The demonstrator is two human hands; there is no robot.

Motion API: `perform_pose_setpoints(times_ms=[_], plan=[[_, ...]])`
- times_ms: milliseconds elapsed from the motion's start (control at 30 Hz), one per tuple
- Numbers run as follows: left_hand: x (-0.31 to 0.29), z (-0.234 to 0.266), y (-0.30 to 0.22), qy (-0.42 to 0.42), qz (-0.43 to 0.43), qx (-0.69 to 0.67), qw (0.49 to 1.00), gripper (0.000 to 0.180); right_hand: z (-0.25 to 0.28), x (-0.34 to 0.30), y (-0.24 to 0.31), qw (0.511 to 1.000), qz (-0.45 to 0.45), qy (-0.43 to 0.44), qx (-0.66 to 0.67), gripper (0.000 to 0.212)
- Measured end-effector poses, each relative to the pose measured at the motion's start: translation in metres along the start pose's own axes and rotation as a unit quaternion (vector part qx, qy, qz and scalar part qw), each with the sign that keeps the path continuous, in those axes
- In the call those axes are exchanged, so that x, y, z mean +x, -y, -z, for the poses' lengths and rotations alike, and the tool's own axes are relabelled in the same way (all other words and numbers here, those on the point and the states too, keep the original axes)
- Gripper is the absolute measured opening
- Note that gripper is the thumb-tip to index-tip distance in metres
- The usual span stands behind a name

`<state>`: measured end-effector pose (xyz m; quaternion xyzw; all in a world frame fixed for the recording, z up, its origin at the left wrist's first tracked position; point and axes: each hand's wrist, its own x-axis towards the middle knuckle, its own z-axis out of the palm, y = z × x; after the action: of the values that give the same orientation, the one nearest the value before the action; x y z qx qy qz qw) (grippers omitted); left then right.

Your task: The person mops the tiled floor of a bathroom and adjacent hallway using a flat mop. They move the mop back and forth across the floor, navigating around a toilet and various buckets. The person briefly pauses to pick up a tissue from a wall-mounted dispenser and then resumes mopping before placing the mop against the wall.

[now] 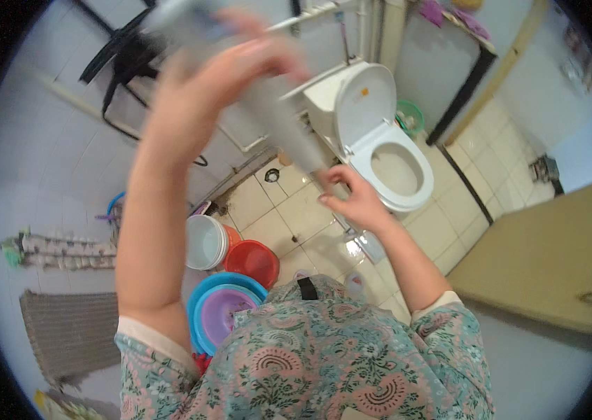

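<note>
A long pale grey, pole-like thing [285,126] slants from the upper left down toward the middle, smeared by motion, so its kind is unclear. My left hand [247,59] is raised high and curls around its wider upper part, blurred. Lower down, my right hand [352,196] has its thumb and fingers bent around the narrow end. Below that hand, a thin bar runs down to a flat, shiny pale piece [369,246] on the floor; whether it joins the pole I cannot tell.
A white toilet [397,171] with raised lid stands ahead right, a green basket [410,117] behind it. White bucket [205,241], red basin [252,262] and stacked blue and purple basins [222,311] stand at left. A yellowish door [548,259] is at right; the tiled floor [257,203] looks wet.
</note>
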<state>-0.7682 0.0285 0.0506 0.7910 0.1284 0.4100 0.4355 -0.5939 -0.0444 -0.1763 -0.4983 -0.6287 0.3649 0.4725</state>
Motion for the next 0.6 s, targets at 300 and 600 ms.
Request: perform_pose_setpoints(times_ms=[300,600], plan=[[0.037,-0.060,0.035,-0.039,0.038,0.042,0.998,0.038,0.054,0.042,0.054,0.970,-0.040,-0.241,0.016,0.024],[-0.210,-0.030,0.248,-0.103,0.442,-0.065,0.889,0.015,0.088,0.061,0.033,0.942,0.038,-0.321,0.087,0.019]])
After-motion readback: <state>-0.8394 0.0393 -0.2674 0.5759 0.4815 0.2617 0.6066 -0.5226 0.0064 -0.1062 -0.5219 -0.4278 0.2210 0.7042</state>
